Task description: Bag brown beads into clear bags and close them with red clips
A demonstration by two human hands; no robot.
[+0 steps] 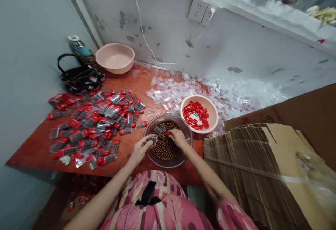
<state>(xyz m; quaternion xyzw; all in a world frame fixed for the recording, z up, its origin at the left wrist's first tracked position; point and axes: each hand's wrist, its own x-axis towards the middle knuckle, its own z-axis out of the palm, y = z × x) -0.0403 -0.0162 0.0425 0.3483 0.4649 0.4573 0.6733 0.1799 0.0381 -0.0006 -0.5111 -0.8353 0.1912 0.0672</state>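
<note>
A clear bowl (183,126) of small brown beads stands at the near edge of the red table (39,146). My left hand (140,148) is at the bowl's left rim, fingers closed on a small clear packet filled with beads. My right hand (177,138) reaches over the beads with its fingers pinched, a bit of red at the fingertips; what it grips is too small to name. Just behind, a peach bowl (213,108) holds red caps. Many filled packets with red caps (97,125) lie spread to the left.
Empty clear packets (168,91) cover the table's back right. A larger empty peach basin (115,57), a black bag (78,77) and a bottle (78,46) sit at the back left. Stacked flat cardboard (262,174) fills the right. Wall sockets (202,11) and a white cord (143,30) hang above.
</note>
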